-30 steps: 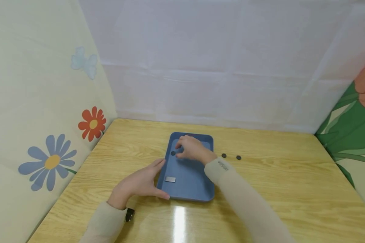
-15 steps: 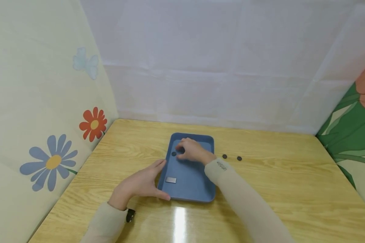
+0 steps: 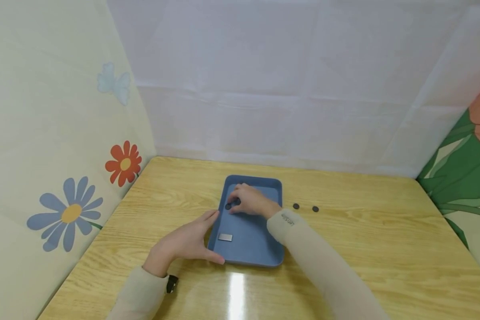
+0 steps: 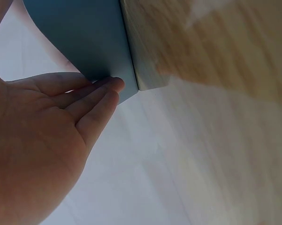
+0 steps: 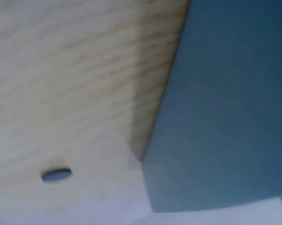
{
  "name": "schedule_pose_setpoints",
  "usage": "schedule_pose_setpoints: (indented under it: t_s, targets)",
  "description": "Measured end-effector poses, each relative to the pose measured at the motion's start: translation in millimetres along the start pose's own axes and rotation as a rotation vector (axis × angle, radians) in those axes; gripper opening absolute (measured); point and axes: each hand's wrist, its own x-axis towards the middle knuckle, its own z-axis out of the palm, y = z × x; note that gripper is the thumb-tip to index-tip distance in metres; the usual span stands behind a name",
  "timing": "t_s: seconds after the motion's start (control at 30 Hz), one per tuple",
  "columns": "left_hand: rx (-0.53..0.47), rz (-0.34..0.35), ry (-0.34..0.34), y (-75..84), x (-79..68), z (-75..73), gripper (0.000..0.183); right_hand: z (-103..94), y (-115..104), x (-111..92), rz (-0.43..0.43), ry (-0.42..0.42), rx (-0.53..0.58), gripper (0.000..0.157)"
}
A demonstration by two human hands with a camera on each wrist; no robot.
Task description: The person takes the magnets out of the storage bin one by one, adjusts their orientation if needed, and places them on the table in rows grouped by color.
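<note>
In the head view a blue rectangular tray [image 3: 260, 249] lies on the table. My left hand [image 3: 186, 240] steadies its left side, thumb at the near edge. In the left wrist view, straight fingers [image 4: 101, 110] rest against the tray's outer wall. My right hand [image 3: 250, 200] reaches inside the far left part, fingers bent downward. A small black disc [image 3: 228, 206] lies right by its fingertips. Another black disc [image 3: 238, 202] shows between thumb and forefinger; I cannot tell whether it is pinched. Near the tray's left wall lies a silver rectangular piece [image 3: 225, 237].
Two more black discs, a nearer one [image 3: 296, 206] and a farther one [image 3: 315, 209], lie on the wooden table [image 3: 376, 231] right of the tray. A white cloth backdrop [image 3: 264, 111] rises behind; flower-printed sheets [image 3: 72, 133] stand at both sides.
My right hand has lowered slightly and its fingertips have drawn closer together. The disc by them has shifted a little nearer, and a second disc shows in the finger gap. The left hand stays put.
</note>
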Motion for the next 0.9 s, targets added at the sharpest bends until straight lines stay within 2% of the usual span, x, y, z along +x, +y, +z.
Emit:
schedule_pose_setpoints:
  t_s: [0.23,0.53,0.9]
  targets:
    - [-0.021,0.0,-0.013,3.1,1.1,0.4,0.134,4.4,-5,-1,-0.002,-0.011,-0.075,0.018]
    - [-0.02,-0.016,-0.013,4.1,1.8,1.0,0.135,-5.4,0,-12,0.006,0.043,0.044,0.015]
    - [-0.008,-0.022,-0.009,2.8,0.5,-1.5,0.134,-14.2,-1,-15,-0.032,0.094,0.003,0.016]
